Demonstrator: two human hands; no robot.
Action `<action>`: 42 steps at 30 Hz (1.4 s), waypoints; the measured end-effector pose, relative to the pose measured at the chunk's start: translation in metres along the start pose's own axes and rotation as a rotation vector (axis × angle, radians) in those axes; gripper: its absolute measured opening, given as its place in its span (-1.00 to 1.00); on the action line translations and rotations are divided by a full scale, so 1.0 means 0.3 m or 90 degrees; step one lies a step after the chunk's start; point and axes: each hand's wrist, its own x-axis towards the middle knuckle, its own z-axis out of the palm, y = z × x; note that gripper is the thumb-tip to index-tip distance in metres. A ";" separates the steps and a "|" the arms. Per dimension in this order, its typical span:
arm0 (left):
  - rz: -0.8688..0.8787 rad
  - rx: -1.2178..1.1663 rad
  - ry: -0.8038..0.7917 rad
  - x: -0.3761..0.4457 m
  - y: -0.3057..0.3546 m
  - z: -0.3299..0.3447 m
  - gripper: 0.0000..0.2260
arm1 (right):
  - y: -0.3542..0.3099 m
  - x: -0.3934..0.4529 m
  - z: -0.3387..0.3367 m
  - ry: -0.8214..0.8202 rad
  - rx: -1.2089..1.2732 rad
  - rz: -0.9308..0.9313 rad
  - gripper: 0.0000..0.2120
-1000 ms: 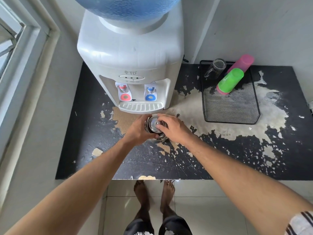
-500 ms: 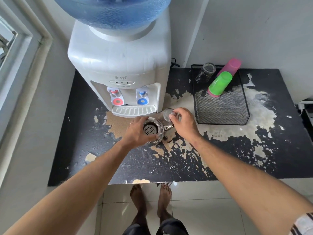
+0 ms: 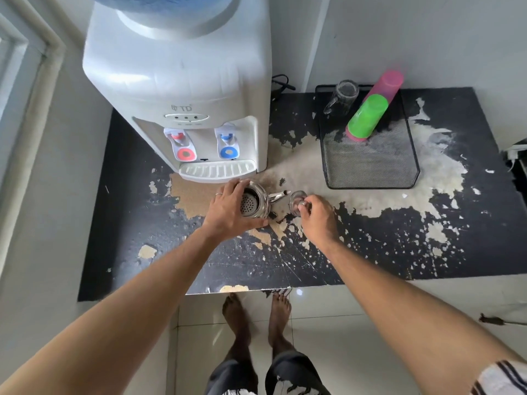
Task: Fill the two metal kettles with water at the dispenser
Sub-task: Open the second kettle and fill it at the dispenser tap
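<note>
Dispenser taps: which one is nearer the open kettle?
The blue tap, on the right side of the dispenser. The kettle sits below and right of it; the red tap is farther left.

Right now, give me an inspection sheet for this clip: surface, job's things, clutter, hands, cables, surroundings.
Surface: black tabletop, its coating badly peeled in pale patches.
Job's things: one open metal kettle stands in front of the dispenser, strainer showing, spout toward the lid; only this kettle in view.
Clutter: mesh tray with a glass mug and a green cup leaning on a pink cup.
Hands: left hand grips the kettle body; right hand pinches the lid beside the spout, low at the tabletop.
Cables: black cord behind the dispenser; plug at the right edge.
Surroundings: white walls, window frame on the left, tiled floor.
</note>
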 end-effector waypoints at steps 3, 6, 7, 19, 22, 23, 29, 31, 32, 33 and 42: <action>0.004 0.002 0.012 -0.005 0.001 0.009 0.06 | 0.017 -0.022 0.038 -0.027 -0.056 -0.046 -0.85; 0.005 -0.003 0.022 -0.004 0.000 0.013 0.04 | 0.031 -0.030 0.074 -0.053 -0.104 -0.077 -0.75; 0.006 -0.004 0.024 -0.003 -0.002 0.015 0.04 | 0.028 -0.029 0.077 -0.050 -0.108 -0.075 -0.73; -0.006 -0.035 -0.002 -0.028 -0.005 -0.001 0.11 | -0.153 -0.029 -0.065 0.048 0.002 -0.133 -0.88; 0.010 -0.055 0.020 -0.056 -0.036 -0.005 0.17 | -0.226 -0.047 -0.074 0.049 0.015 -0.225 -0.89; -0.010 -0.088 0.033 -0.064 -0.040 -0.010 0.20 | -0.239 -0.045 -0.066 0.039 0.003 -0.255 -0.87; -0.266 -0.451 0.005 -0.076 -0.069 0.000 0.11 | -0.274 0.013 -0.006 0.033 -0.133 -0.215 -0.59; -0.330 -0.556 -0.032 -0.067 -0.080 0.001 -0.09 | -0.281 0.051 -0.001 -0.042 -0.150 -0.186 -0.52; -0.352 -0.591 -0.046 -0.062 -0.082 0.003 -0.21 | -0.284 0.073 0.002 -0.086 -0.158 -0.170 -0.49; -0.370 -0.623 -0.052 -0.057 -0.082 0.006 -0.32 | -0.291 0.095 0.003 -0.129 -0.166 -0.151 -0.45; -0.388 -0.680 -0.061 -0.007 -0.123 0.037 -0.65 | -0.334 0.218 -0.006 -0.386 -0.051 -0.003 -0.33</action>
